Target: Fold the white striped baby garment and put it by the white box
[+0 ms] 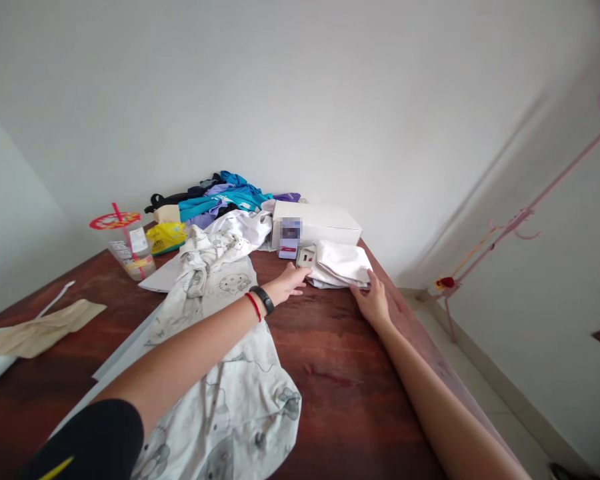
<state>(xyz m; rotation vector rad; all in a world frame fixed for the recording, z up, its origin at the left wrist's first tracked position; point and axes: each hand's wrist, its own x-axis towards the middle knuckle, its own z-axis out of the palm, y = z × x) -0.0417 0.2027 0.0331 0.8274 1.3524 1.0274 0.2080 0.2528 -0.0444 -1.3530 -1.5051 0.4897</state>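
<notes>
My left hand (291, 283) reaches out with its fingers extended, at the near left edge of a folded white cloth (343, 261). My right hand (374, 303) is at the cloth's near right corner, thumb and fingers apart and touching its edge. Left of the cloth, partly tucked against it, is a small white device with a dark display (307, 258). A phone (289, 240) stands upright behind my left hand, leaning on a white box (325, 223). Under my left forearm lies a rumpled white garment with grey cartoon prints (235, 380).
A heap of blue, purple and black clothes (225, 197) lies against the wall. At left stand a plastic cup with a red straw (130, 250) and a yellow packet (166, 237), near a beige cloth strip (55, 325). Beyond the table's right edge leans a pink rack (520, 217).
</notes>
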